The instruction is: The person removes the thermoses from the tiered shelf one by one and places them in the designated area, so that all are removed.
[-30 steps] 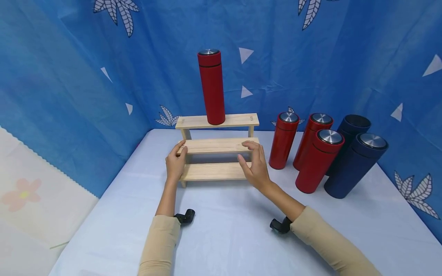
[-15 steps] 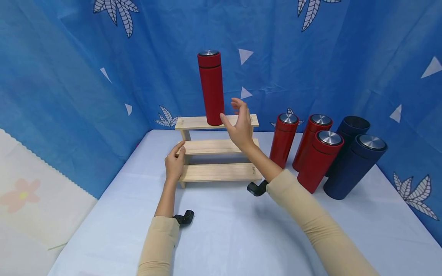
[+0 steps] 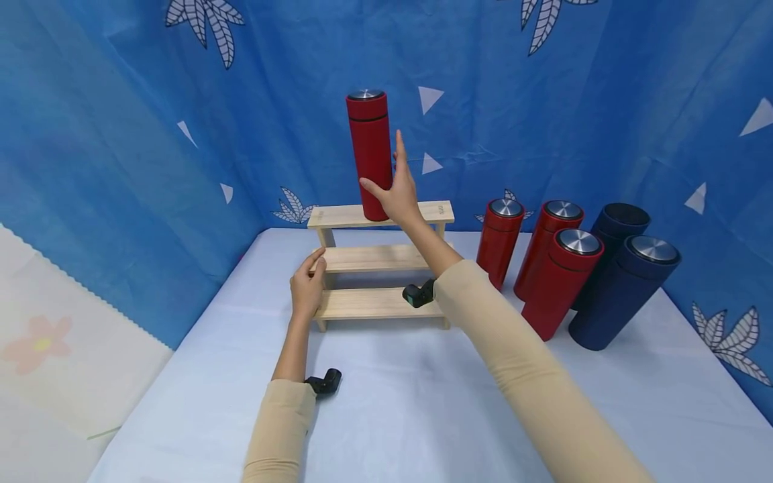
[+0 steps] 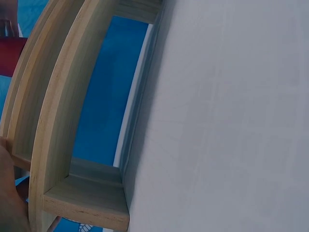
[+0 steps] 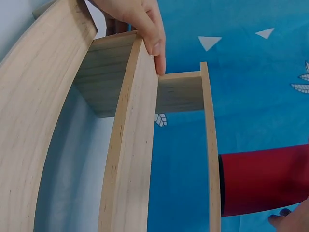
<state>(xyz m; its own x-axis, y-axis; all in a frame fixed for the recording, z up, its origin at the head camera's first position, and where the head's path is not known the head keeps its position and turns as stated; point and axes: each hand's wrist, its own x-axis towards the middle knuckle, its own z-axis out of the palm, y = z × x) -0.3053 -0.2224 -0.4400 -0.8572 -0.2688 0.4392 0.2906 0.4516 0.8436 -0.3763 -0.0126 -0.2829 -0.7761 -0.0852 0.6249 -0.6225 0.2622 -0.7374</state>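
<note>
A three-tier wooden shelf rack [image 3: 368,258] stands on the table. My left hand [image 3: 306,288] grips the left end of its middle board; in the right wrist view the fingers of that left hand [image 5: 137,17] lie over the board's end. One red thermos bottle [image 3: 368,141] with a silver lid stands upright on the top board. My right hand [image 3: 398,191] is at the bottle's right side. Its thumb crosses in front of the bottle in the head view, and its fingers point straight up alongside. In the right wrist view, only part of this hand shows near the red bottle [image 5: 263,179].
Right of the rack stand several more bottles: a red bottle [image 3: 501,241], another red bottle [image 3: 558,288] among them, and a dark blue bottle [image 3: 625,295]. A blue patterned curtain [image 3: 272,100] hangs behind. A white cloth [image 3: 374,402] covers the table.
My right hand has moved up and away from me, from beside the middle board to the bottle on top. My left hand has stayed on the rack, and the bottles stand where they were.
</note>
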